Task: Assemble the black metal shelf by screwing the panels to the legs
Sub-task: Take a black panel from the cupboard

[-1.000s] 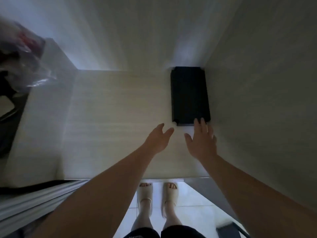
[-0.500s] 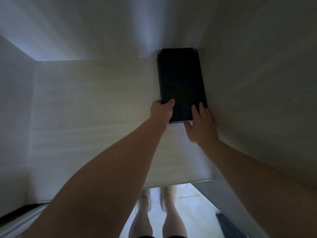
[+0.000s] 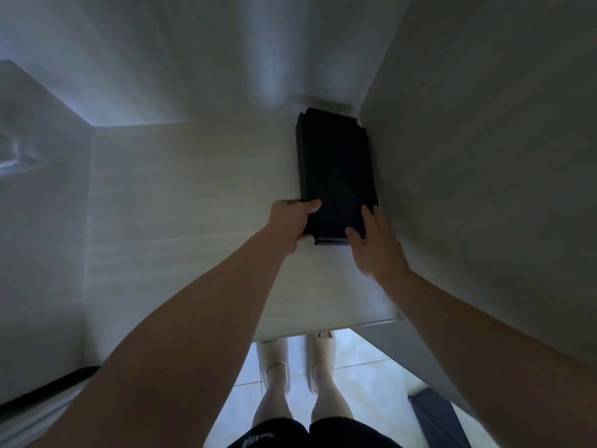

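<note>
A stack of black metal shelf panels [image 3: 336, 166] lies flat on a pale wooden cupboard shelf [image 3: 193, 195], pushed against the right wall at the back corner. My left hand [image 3: 292, 221] grips the stack's near left corner, thumb on top. My right hand [image 3: 371, 240] lies on the near right corner with straight fingers on the top panel. Only the top panel's face shows; how many lie under it is hard to tell. No legs or screws are in view.
The cupboard's right side wall [image 3: 484, 189] stands close beside the stack, and the back wall [image 3: 226, 59] is just behind it. The shelf's front edge [image 3: 323, 329] is near my body. Below are a tiled floor, my feet in pale slippers [image 3: 274, 360], and a dark object [image 3: 436, 418].
Both hands reached forward from the bare shelf to the stack. My left hand took hold of its near left corner, and my right hand came to rest on its near right corner.
</note>
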